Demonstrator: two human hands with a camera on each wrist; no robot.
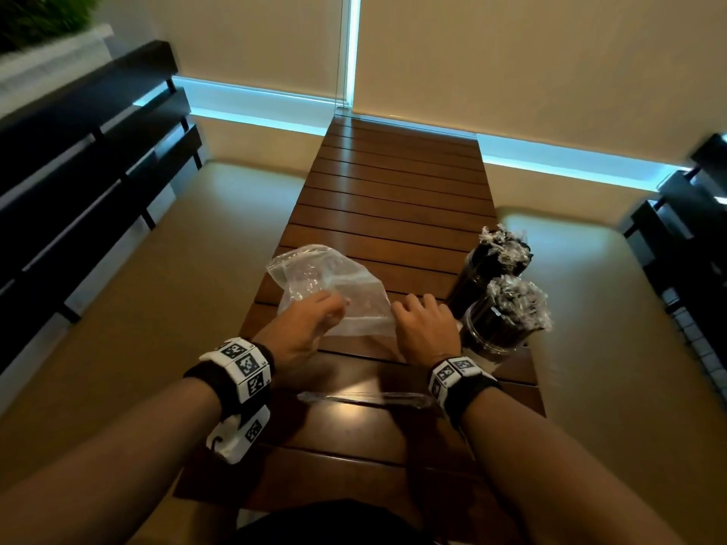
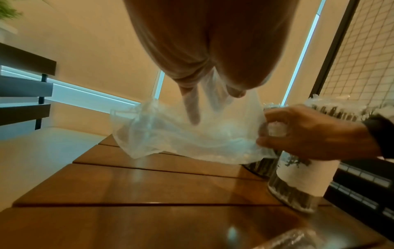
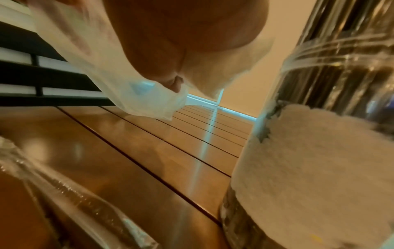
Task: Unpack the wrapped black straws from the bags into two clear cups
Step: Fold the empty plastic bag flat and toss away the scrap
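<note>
cups (image 1: pixel 496 304) at table (image 1: pixel 397 182) edge, right of bag (image 1: pixel 326 285)

Clear, colourless bag (image 1: pixel 330 287) on brown slatted table (image 1: pixel 393 198). Black straws (image 1: pixel 499 324) with silvery clear wrapper ends, in clear cups (image 2: pixel 298 182) at right edge. White label on nearer cup; black-and-white square-patterned wristbands (image 1: pixel 244 367).

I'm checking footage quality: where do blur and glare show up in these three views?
Head view: sharp centre, glare patch on the wooden table, window strips blown out. Left wrist view: the clear plastic bag and left hand are soft. Right wrist view: the near cup is heavily blurred.
</note>
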